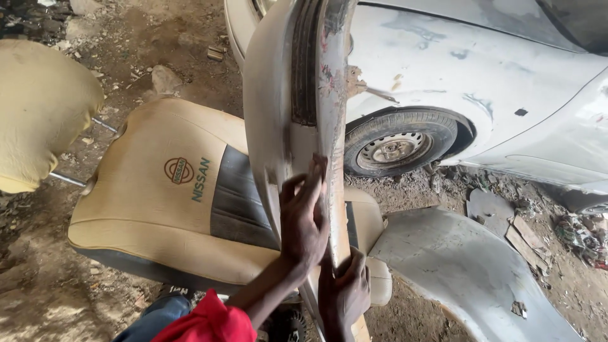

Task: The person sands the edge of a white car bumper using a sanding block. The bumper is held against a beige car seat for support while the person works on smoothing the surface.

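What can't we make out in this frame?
Head view:
- Left hand palm: pressed flat against the bumper panel.
- Right hand fingertips: wrapped behind the panel's edge.
- Car seat right part: behind the panel.
- Panel's top: cut off by the frame edge.
- Wheel left side: behind the panel.

Place: I am looking at a rough, open car body repair yard.
Ground: bare dirt floor (38,297) strewn with rubble.
Evidence: a sanded, primer-patched car (481,82), a loose fender panel (468,272), a removed car seat (158,202).
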